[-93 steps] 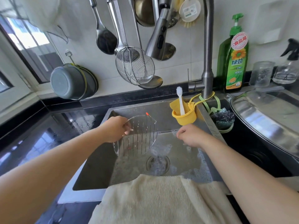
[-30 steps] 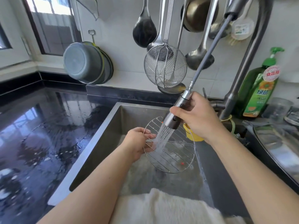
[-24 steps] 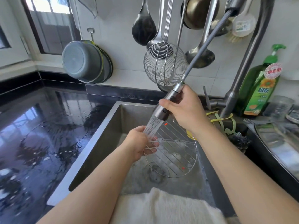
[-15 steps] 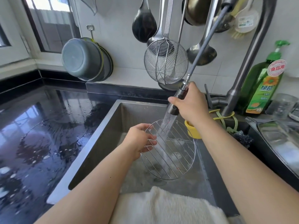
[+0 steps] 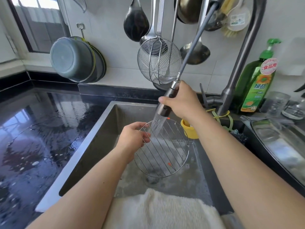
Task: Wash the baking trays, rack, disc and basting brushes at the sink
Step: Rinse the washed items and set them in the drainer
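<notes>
Over the steel sink [image 5: 92, 139], I watch the left hand [image 5: 132, 139] pinch the upper-left rim of a round wire rack [image 5: 163, 154], fingers curled round the outer ring. The rack hangs tilted, its face turned up toward the camera, top edge farther from me and bottom edge lower and nearer; being a disc it has no long axis, but its parallel bars run from upper left to lower right. It is thin bright wire, wet, with two small orange tips (one at the top rim, one low in the grid).

Just above and to the right of that hand, the right hand [image 5: 183, 103] is wrapped round the pull-out spray head [image 5: 165, 104], whose grey hose [image 5: 194, 42] climbs to the faucet [image 5: 237, 68]. Water [image 5: 157, 126] fans from the nozzle onto the rack's upper bars, right beside the left fingers.

Beyond the right wrist sits a yellow holder [image 5: 189, 131]; farther right stands a green dish-soap bottle [image 5: 257, 83]. Below both forearms a cream towel [image 5: 161, 210] drapes over the sink's near edge.
</notes>
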Action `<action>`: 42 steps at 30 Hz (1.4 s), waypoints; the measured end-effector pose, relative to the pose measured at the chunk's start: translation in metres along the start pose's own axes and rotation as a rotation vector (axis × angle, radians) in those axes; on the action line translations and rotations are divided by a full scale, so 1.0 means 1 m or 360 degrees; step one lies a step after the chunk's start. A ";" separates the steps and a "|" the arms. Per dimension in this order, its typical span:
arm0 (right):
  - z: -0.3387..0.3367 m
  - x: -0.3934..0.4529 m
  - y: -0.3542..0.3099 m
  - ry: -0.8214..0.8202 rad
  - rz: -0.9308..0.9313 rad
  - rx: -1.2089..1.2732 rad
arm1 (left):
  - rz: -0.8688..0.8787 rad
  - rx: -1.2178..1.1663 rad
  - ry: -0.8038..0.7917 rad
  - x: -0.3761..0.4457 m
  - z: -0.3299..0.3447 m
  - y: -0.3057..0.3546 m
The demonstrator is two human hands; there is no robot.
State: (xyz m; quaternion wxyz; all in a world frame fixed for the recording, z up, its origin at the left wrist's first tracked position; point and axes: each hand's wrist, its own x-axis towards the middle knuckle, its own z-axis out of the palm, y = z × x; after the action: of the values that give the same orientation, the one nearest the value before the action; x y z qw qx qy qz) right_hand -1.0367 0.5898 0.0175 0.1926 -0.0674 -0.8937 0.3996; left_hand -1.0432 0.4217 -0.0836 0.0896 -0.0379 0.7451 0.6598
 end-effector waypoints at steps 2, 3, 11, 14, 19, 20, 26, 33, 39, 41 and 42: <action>-0.005 0.001 0.005 0.0047 0.0025 -0.0119 | 0.0017 0.0001 0.0037 0.001 -0.003 0.000; -0.012 0.000 0.009 0.0091 0.0050 -0.0220 | 0.0023 -0.0005 0.0054 0.001 -0.004 0.000; -0.044 -0.012 0.028 -0.0013 0.0061 -0.0371 | -0.0013 -0.0208 0.0145 0.001 -0.005 0.003; -0.036 -0.012 0.028 0.0043 0.0054 -0.0320 | -0.0051 -0.0252 0.0159 0.002 -0.007 0.003; -0.048 -0.021 0.031 0.0077 0.0068 -0.0512 | -0.0120 -0.0329 0.0175 0.005 -0.009 0.001; -0.050 -0.024 0.030 0.0021 0.0074 -0.0495 | -0.0134 -0.0353 0.0176 0.006 -0.009 0.001; -0.042 -0.023 0.020 -0.0130 0.0140 -0.0197 | -0.0219 -0.0519 0.0149 0.006 -0.009 0.001; 0.005 -0.008 -0.006 -0.0124 0.0075 0.0287 | -0.0349 -0.0516 0.0001 0.006 -0.009 -0.001; 0.001 0.008 0.001 0.0107 0.0086 -0.0085 | -0.0358 -0.0524 -0.0041 0.005 -0.009 0.000; -0.009 0.009 0.009 0.0137 0.0123 -0.0223 | -0.0364 -0.0502 -0.0041 0.007 -0.009 -0.002; -0.015 0.008 0.012 0.0134 0.0128 -0.0292 | -0.0366 -0.0489 -0.0040 0.007 -0.009 -0.002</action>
State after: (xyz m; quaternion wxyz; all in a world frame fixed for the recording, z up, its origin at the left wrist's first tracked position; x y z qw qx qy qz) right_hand -1.0383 0.6104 0.0201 0.2067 -0.1371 -0.9142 0.3204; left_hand -1.0509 0.4128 -0.0861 0.1669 -0.1279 0.6250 0.7517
